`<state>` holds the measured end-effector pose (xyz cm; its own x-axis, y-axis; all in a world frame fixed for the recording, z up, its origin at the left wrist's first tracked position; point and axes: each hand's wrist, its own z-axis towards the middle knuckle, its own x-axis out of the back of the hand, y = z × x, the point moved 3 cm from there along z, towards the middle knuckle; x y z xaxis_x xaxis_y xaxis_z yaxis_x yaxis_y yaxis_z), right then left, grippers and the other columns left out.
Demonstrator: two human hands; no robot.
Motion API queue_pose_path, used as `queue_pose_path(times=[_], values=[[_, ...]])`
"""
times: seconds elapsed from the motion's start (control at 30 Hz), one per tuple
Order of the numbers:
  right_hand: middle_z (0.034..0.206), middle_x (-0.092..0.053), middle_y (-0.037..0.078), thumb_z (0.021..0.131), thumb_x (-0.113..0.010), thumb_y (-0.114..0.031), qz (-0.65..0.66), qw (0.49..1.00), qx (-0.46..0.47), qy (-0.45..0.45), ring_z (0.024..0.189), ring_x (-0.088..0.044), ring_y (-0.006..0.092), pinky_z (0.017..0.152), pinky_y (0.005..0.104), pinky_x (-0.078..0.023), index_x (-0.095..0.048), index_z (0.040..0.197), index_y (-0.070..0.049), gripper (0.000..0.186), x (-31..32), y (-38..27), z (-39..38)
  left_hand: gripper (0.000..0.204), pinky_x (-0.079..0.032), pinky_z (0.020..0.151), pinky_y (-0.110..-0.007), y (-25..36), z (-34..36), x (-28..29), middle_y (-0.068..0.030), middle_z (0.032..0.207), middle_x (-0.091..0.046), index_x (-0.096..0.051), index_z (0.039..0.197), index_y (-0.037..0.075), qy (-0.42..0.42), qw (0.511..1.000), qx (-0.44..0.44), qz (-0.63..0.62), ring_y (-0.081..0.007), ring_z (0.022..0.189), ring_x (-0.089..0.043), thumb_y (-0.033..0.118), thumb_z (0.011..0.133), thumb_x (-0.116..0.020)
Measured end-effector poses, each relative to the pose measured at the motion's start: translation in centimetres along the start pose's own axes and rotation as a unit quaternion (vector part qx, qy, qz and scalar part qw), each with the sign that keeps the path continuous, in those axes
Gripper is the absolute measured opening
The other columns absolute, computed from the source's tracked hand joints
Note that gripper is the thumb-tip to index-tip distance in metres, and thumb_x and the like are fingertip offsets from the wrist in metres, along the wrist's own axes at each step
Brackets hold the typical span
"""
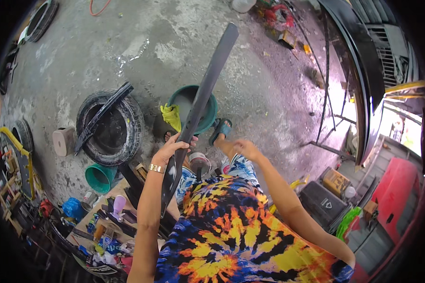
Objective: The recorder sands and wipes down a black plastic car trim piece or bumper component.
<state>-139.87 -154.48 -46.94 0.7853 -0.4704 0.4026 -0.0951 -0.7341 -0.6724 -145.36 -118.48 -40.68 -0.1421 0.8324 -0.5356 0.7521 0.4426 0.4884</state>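
My left hand (169,150) is wrapped around a long dark grey trim strip (205,89), which slants from beside my lap up past the green bucket (213,106). The strip's lower end looks glossy black, and its upper part is dull. Greyish water shows inside the bucket. Over the bucket's left rim hangs a yellow cloth (171,115). My right hand (247,149) is apart from the strip, above my right knee, with its fingers curled in. Whatever may be inside those fingers is hidden.
Left of the bucket lies a tyre (134,127) with another black strip (104,115) across it. Beside it are a pale stool (63,141) and a small green bucket (99,178). A cluttered board (92,217) sits lower left. A black case (323,203) stands at right.
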Motion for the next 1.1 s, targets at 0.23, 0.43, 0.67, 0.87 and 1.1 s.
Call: queue_pose_path(times=[0.23, 0.43, 0.67, 0.87, 1.1], values=[[0.107, -0.072, 0.020, 0.086, -0.071, -0.027, -0.025, 0.996, -0.073, -0.037, 0.101, -0.069, 0.0386, 0.084, 0.0452, -0.056, -0.072, 0.111, -0.009, 0.031, -8.7, 7.0, 0.9, 0.060, -0.058, 0.092, -0.038, -4.7, 4.9, 2.6, -0.0192, 0.121, -0.067, -0.055, 0.133, -0.008, -0.067, 0.982, 0.028, -0.176, -0.0268, 0.104, -0.070, 0.015, 0.080, -0.071], [0.130, -0.063, 0.020, 0.089, -0.070, -0.019, -0.057, 0.952, 0.188, 0.234, 0.121, -0.060, 0.0397, 0.100, 0.0467, -0.049, -0.065, 0.124, -0.004, 0.038, -2.4, -4.2, 7.7, 0.066, -0.056, 0.095, -0.040, -7.8, 10.4, 4.1, -0.0178, 0.118, -0.068, -0.056, 0.134, -0.007, -0.086, 0.986, 0.024, -0.139, -0.0290, 0.104, -0.070, 0.021, 0.075, -0.070], [0.091, -0.067, 0.006, 0.099, -0.055, -0.050, -0.245, 0.827, 0.505, 0.023, 0.095, -0.064, 0.0246, 0.121, 0.0542, -0.027, -0.071, 0.089, -0.007, 0.046, -6.9, -8.9, 19.4, 0.072, -0.048, 0.111, -0.040, -12.9, 16.2, 7.8, -0.0131, 0.145, -0.054, -0.048, 0.146, 0.003, -0.002, 1.000, 0.027, 0.006, -0.0245, 0.133, -0.055, 0.013, 0.078, -0.067], [0.096, -0.068, 0.005, 0.104, -0.050, -0.043, -0.360, 0.787, 0.490, 0.101, 0.109, -0.063, 0.0229, 0.121, 0.0582, -0.023, -0.073, 0.094, -0.016, 0.036, 2.4, -2.9, 34.4, 0.081, -0.056, 0.100, -0.045, -11.6, 20.8, 6.5, -0.0185, 0.133, -0.057, -0.047, 0.142, -0.003, -0.152, 0.987, 0.047, -0.035, -0.0281, 0.115, -0.064, 0.020, 0.069, -0.073], [0.135, -0.067, 0.007, 0.107, -0.037, -0.055, -0.386, 0.837, 0.262, 0.285, 0.140, -0.048, 0.0235, 0.124, 0.0579, -0.015, -0.075, 0.117, -0.010, 0.060, 10.4, 6.2, 45.3, 0.086, -0.056, 0.099, -0.051, -14.7, 26.1, 8.5, -0.0248, 0.132, -0.055, -0.043, 0.144, -0.005, -0.233, 0.949, 0.085, -0.197, -0.0330, 0.118, -0.061, 0.021, 0.067, -0.071]])
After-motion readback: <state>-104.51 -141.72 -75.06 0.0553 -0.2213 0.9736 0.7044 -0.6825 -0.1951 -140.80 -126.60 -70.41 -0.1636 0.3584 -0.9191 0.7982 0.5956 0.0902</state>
